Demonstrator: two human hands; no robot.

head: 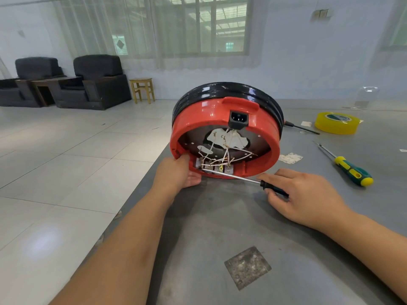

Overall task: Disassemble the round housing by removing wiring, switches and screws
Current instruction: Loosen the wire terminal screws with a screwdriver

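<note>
Both forearms are bare to the elbow, and the left hand (176, 172) and right hand (306, 197) wear no gloves.

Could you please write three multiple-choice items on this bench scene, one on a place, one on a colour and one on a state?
1. Where does the spare screwdriver lie?
A. right of the housing
B. inside the housing
C. on the floor

2. What colour is the tape roll?
A. blue
B. yellow
C. white

3. How does the round housing stand?
A. flat, open side down
B. tipped on edge, open side toward the camera
C. lifted off the table

Answers: 1 A, it rests on the table to the right. 2 B, the roll is yellow. 3 B, the left hand steadies its rim while the wiring faces the camera.
</note>
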